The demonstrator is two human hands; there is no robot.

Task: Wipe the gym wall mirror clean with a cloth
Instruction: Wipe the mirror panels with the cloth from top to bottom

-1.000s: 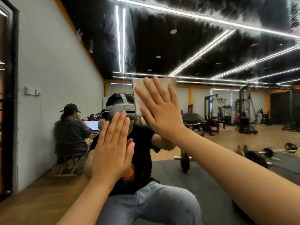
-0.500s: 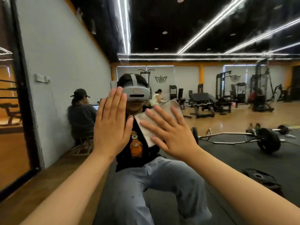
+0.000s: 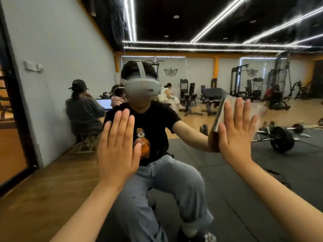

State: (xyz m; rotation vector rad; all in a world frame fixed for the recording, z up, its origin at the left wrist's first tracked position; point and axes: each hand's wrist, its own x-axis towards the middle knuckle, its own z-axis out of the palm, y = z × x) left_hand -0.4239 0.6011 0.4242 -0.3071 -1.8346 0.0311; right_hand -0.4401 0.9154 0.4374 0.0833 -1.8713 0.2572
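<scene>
Flat right hand presses pale folded cloth against mirror.

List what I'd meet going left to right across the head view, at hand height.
Seated person in a cap, reflected → left hand, flat and open → right hand, pressing the cloth → barbell on the floor mat.

Left hand flat on the wall mirror, fingers straight and together, right hand pressing a pale cloth against the glass with fingers spread, reflected person in grey headset, barbell on dark floor mat
</scene>
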